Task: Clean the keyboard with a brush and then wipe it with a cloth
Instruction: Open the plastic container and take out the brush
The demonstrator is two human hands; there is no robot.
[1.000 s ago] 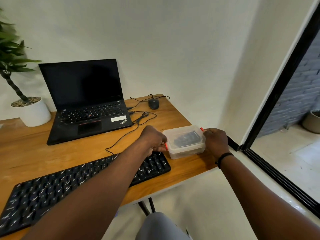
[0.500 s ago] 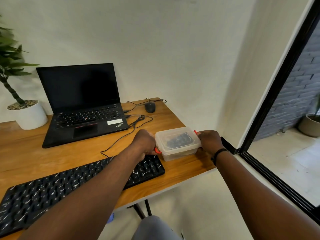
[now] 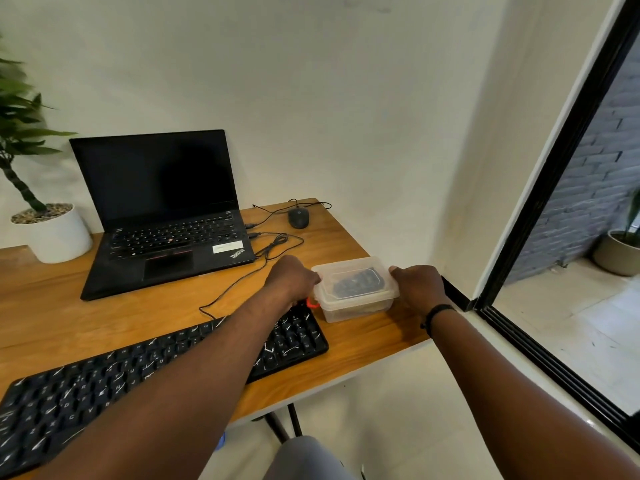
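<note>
Both hands are on a clear plastic box (image 3: 356, 289) near the right end of the wooden bench (image 3: 69, 306). On the box's left end, the left hand (image 3: 292, 280) has its fingers curled around the lid's edge, just above an orange clip (image 3: 313, 303). At the opposite end, the right hand (image 3: 419, 285) grips in the same way, with a dark band (image 3: 437, 311) on its wrist. Something dark lies inside the box; what it is cannot be told through the lid.

Nearest the person, the black keyboard (image 3: 104, 379) lies along the front edge of the bench, and the left forearm crosses over its right part. Its right end is just beside the box.

Behind the keyboard, an open black laptop (image 3: 162, 209) with a dark screen sits toward the wall, with cables (image 3: 263, 251) trailing from its right side. A black mouse (image 3: 298, 217) lies at the far right corner. A potted plant in a white pot (image 3: 57, 233) stands at the far left, by the wall.
</note>
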